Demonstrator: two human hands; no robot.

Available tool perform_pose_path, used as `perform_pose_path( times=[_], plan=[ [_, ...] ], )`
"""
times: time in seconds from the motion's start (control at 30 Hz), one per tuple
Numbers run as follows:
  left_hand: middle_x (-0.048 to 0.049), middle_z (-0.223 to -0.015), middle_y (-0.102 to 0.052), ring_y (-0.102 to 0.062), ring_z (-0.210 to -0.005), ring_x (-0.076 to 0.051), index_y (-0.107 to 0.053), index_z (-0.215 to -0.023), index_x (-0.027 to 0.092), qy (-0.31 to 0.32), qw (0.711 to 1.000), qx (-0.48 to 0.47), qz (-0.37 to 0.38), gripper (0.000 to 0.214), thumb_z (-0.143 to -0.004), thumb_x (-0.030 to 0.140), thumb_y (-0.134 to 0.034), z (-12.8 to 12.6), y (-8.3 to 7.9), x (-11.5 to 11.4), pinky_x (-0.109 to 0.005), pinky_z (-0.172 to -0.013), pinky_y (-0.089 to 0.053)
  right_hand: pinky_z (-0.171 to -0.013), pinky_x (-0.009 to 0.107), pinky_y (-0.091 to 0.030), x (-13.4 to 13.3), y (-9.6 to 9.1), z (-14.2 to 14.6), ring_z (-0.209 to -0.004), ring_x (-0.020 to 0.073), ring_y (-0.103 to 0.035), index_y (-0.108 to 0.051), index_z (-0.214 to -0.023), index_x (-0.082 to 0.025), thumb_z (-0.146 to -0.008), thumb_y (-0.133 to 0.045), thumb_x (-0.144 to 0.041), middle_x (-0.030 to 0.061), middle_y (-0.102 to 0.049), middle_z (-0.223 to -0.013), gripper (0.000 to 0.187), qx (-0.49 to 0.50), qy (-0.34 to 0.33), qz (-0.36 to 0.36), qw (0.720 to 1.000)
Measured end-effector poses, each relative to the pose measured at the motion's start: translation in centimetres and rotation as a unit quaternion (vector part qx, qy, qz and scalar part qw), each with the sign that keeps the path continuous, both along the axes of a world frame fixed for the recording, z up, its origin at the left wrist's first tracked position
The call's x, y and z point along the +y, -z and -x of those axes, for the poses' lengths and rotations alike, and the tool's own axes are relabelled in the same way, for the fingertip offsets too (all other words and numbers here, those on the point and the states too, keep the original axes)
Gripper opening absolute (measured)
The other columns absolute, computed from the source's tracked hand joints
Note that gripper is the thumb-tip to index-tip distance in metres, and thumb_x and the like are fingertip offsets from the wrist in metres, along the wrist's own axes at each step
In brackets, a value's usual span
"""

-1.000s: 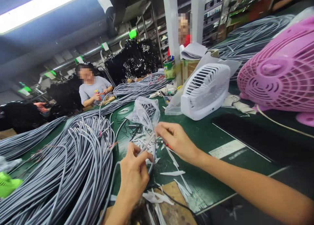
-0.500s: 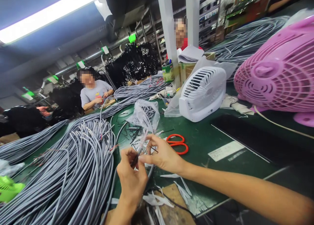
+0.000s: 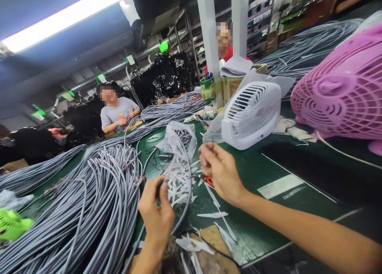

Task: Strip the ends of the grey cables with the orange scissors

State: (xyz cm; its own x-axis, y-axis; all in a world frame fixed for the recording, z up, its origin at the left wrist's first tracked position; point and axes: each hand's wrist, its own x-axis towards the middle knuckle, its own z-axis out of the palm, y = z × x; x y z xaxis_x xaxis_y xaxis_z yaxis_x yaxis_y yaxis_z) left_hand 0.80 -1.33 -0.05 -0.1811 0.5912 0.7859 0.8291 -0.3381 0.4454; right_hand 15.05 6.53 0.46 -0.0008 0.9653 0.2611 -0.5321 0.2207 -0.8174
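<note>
My left hand (image 3: 156, 208) is closed in a loose pinch above the green table. Whatever lies between its fingertips is too blurred to name. My right hand (image 3: 222, 172) has its fingers curled together, and anything in them is hidden. It covers most of the red-handled scissors (image 3: 209, 181). Between my hands a grey cable (image 3: 190, 186) arcs up from the table's near edge toward a clear plastic bag (image 3: 179, 136) of short dark grey pieces. White strips (image 3: 179, 186) lie scattered below the bag.
A big bundle of grey cables (image 3: 98, 202) covers the left side. To the right stand a white fan (image 3: 252, 116) and a pink fan (image 3: 337, 87), with a black mat (image 3: 304, 170) before them. Across the table sits a person (image 3: 117, 110) in a grey shirt.
My hands were together at a cable end and have parted. The right hand has moved right and up, over the scissors. The grey cable now stands arched between them.
</note>
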Motion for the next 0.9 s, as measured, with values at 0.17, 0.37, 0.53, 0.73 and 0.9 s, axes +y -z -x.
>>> perform_pose_path(
  times=[0.17,0.37,0.53,0.73,0.9],
  plan=[
    [-0.0026,-0.072,-0.062,-0.06,-0.065,-0.014,-0.062,-0.083,0.017,0.002,0.997,-0.079,-0.005,0.011,-0.081,0.022,-0.053,0.3,0.0,-0.1,-0.022,-0.059,-0.049,-0.04,0.02,-0.023,0.7,-0.2,-0.3,-0.043,0.0068,-0.029,-0.052,-0.063,-0.017,-0.079,-0.051,-0.047,-0.0068,-0.034,-0.048,0.034,-0.194,-0.044,-0.092,0.976],
    [-0.0017,-0.073,-0.06,-0.058,-0.066,-0.013,-0.062,-0.083,0.018,0.082,0.994,-0.067,-0.008,0.008,-0.079,0.017,-0.056,-0.2,0.1,-0.2,-0.021,-0.059,-0.048,-0.046,0.021,-0.028,-1.5,0.8,0.5,-0.049,0.0085,-0.035,-0.056,-0.059,-0.014,-0.086,-0.044,-0.046,-0.0025,-0.045,-0.052,0.044,-0.312,-0.117,-0.244,0.911],
    [-0.001,-0.074,-0.059,-0.057,-0.065,-0.012,-0.062,-0.086,0.019,0.107,0.992,-0.061,0.009,0.01,-0.08,0.014,-0.055,-0.2,0.3,-0.3,-0.019,-0.058,-0.047,-0.045,0.02,-0.026,-1.5,0.6,0.3,-0.048,0.0078,-0.033,-0.053,-0.055,-0.014,-0.086,-0.045,-0.045,-0.0033,-0.042,-0.051,0.044,-0.297,-0.115,-0.251,0.914],
    [-0.002,-0.072,-0.059,-0.056,-0.066,-0.013,-0.063,-0.083,0.018,0.144,0.979,-0.127,0.063,0.008,-0.08,0.021,-0.057,-0.5,0.2,-0.1,-0.02,-0.059,-0.045,-0.047,0.021,-0.029,-1.5,0.6,0.4,-0.05,0.0086,-0.035,-0.053,-0.059,-0.015,-0.083,-0.045,-0.055,-0.0029,-0.042,-0.053,0.048,-0.254,-0.151,-0.214,0.931],
    [0.0004,-0.056,-0.049,-0.039,-0.047,-0.007,-0.064,-0.066,0.013,0.244,0.907,-0.282,0.193,0.034,-0.077,0.044,-0.057,-0.4,-0.3,0.0,-0.018,-0.042,-0.032,-0.049,0.021,-0.032,-1.5,0.7,0.4,-0.051,0.0094,-0.039,-0.053,-0.059,-0.014,-0.082,-0.042,-0.059,-0.0009,-0.046,-0.054,0.052,-0.259,-0.174,-0.213,0.926]
  ],
)
